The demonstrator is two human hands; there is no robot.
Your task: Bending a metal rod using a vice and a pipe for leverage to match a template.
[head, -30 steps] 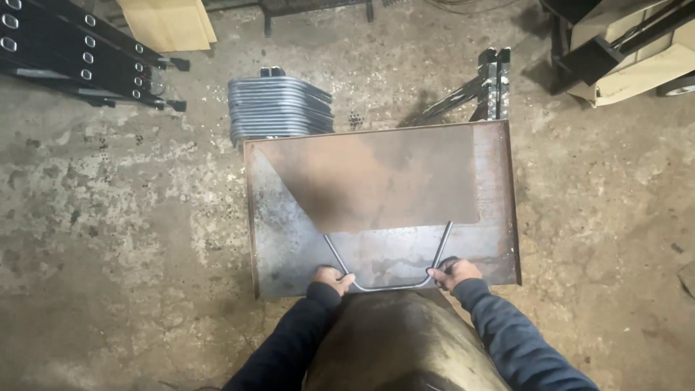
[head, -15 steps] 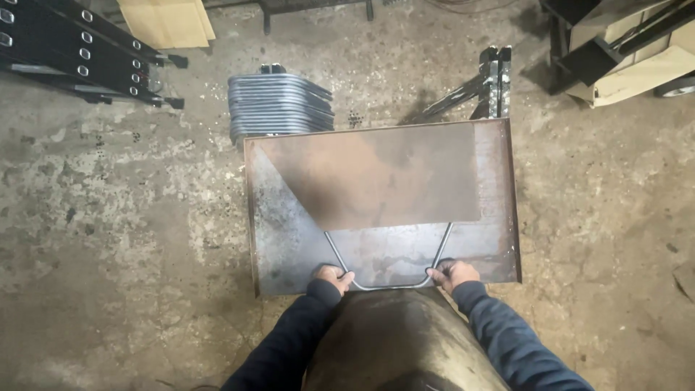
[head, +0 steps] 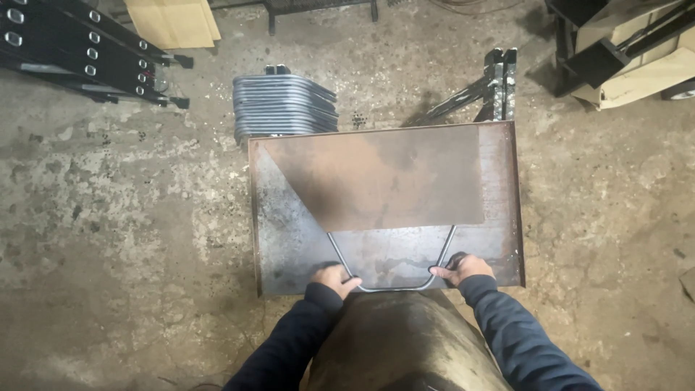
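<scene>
Bent rod [head: 394,279]: thin grey steel, U-shaped, closed bend towards the person, open legs pointing away under a rusty brown sheet [head: 384,177].
Location: flat on the steel plate [head: 289,239], near edge.
Left hand [head: 334,279]: fingers curled on the rod's left corner.
Right hand [head: 460,269]: fingers curled on the right corner.
Behind: stack of grey bent rods [head: 284,105] on concrete floor [head: 123,217].

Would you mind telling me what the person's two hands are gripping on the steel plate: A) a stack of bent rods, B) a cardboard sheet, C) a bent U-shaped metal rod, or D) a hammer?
C: the left hand and the right hand each grip one side of a bent U-shaped metal rod lying on the rusty steel plate.
</scene>
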